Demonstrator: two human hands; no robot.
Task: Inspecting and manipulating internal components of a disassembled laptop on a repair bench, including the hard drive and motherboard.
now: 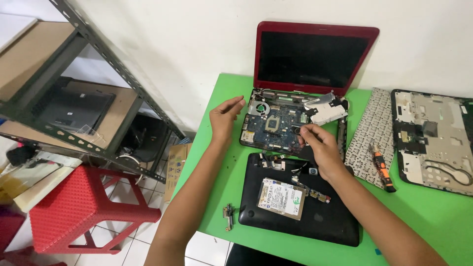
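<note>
A red laptop stands open at the back of the green table, its blue motherboard bared where the keyboard sat. My left hand hovers open at the motherboard's left edge, touching nothing. My right hand rests on the board's right side, fingertips pinched together on a small dark part that I cannot make out. In front of the hands lies a black bottom cover carrying a silver hard drive and a small circuit strip.
A detached keyboard lies face down to the right, an orange-handled screwdriver on it, then a palm-rest frame. A small metal hinge sits near the table's front-left edge. A metal shelf and red stool stand left.
</note>
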